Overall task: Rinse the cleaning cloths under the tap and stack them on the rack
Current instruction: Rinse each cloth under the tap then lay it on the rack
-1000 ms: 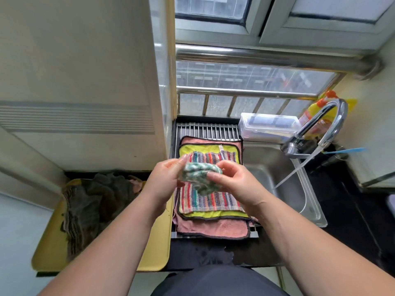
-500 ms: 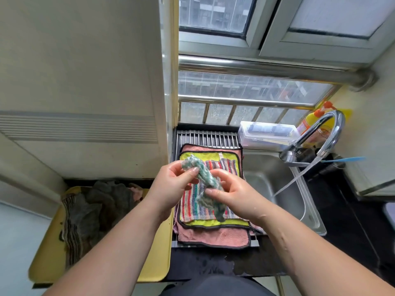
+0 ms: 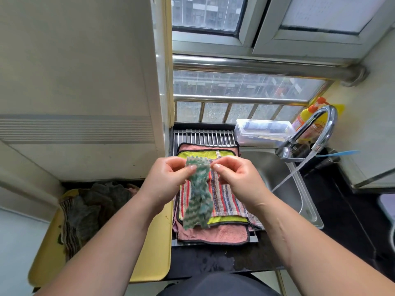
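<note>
The left hand (image 3: 168,182) and the right hand (image 3: 237,180) are close together. Each one pinches an upper corner of a small green cloth (image 3: 197,197) between thumb and fingers. The cloth hangs down from the two pinches, long and narrow and not fully spread, and its lower end is in front of the pile below.

Directly under the hands, three cloths lie flat on the rack (image 3: 203,137): a striped cloth (image 3: 226,197) on top, a yellow-green cloth (image 3: 226,220) under it, and a pink cloth (image 3: 213,233) at the bottom.

At 3 o'clock from the hands is the sink (image 3: 277,180). At 2 o'clock the tap (image 3: 320,122) is running, and a thin stream of water (image 3: 292,176) falls slanted into the basin. At 8 o'clock a yellow tray (image 3: 154,253) holds a heap of dark cloths (image 3: 96,201), which probably wait for their rinse.

The step in hand seems to be the opening of the green cloth before it is stacked. The next move calls for pulling the two corners apart to make the cloth flat, then lowering it onto the striped cloth with the edges in line. After that the dark cloths at 8 o'clock need the tap.
</note>
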